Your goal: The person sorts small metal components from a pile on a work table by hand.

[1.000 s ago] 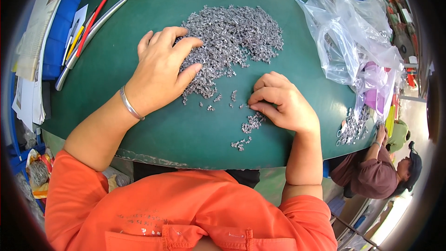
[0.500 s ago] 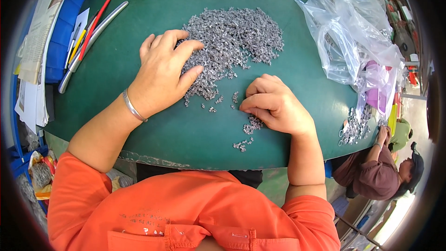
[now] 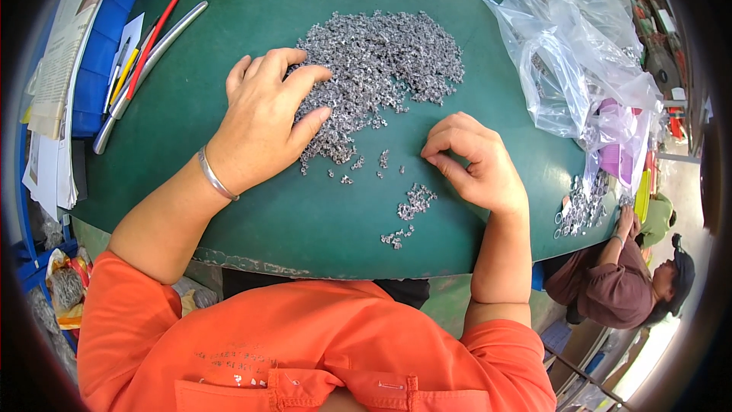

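Bare skin against green: from my remote seat I see the right hand (image 3: 484,164) over the desk (image 3: 328,221), thumb and forefinger drawn together at their tips; I cannot tell whether a piece sits between them. Just left of that pinch lie a few stray grey pieces (image 3: 383,159), and below it, toward the wearer, a small loose cluster (image 3: 415,200) with a smaller clump (image 3: 396,238) beyond. The right hand is nearer to all of these.

The left hand (image 3: 263,114) is spread, fingers apart, its fingertips at the left edge of the large grey pile (image 3: 389,53). That heap lies up and to the left of the right hand, well apart from it, stretching from lower left to upper right. Single pieces are too small for me to read any long axis. Farther right are clear plastic bags (image 3: 553,88).
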Action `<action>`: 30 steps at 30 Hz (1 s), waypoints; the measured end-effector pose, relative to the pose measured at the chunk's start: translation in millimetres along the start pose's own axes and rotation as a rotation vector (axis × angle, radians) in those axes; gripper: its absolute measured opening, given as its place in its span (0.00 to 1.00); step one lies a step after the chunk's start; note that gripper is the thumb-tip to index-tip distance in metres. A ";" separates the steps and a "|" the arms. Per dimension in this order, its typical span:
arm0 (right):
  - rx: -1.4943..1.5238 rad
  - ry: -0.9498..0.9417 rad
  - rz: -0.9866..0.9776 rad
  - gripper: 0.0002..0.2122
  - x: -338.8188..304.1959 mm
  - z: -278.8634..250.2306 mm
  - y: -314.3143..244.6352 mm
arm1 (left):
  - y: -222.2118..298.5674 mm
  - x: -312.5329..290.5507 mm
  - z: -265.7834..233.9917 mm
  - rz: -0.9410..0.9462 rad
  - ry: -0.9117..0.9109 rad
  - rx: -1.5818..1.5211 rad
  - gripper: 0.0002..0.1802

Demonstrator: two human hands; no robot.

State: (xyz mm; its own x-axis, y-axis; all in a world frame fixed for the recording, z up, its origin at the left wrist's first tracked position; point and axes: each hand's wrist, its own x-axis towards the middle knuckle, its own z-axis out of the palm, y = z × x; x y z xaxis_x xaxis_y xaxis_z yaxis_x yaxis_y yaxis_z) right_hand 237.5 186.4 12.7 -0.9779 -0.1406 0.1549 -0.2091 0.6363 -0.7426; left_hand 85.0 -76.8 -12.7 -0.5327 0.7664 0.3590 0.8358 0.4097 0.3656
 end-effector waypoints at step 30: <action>0.613 0.162 0.210 0.06 9.0 40.7 -21.7 | 30.4 4.2 -15.5 0.314 0.188 -0.383 0.21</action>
State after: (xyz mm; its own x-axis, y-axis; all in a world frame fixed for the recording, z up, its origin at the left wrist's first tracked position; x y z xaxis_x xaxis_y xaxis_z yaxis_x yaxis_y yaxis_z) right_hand 233.5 140.5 3.7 -0.9960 0.0852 0.0271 -0.0199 0.0843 -0.9962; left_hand 106.1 -68.8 13.2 -0.3084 0.7065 0.6370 0.8693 -0.0627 0.4904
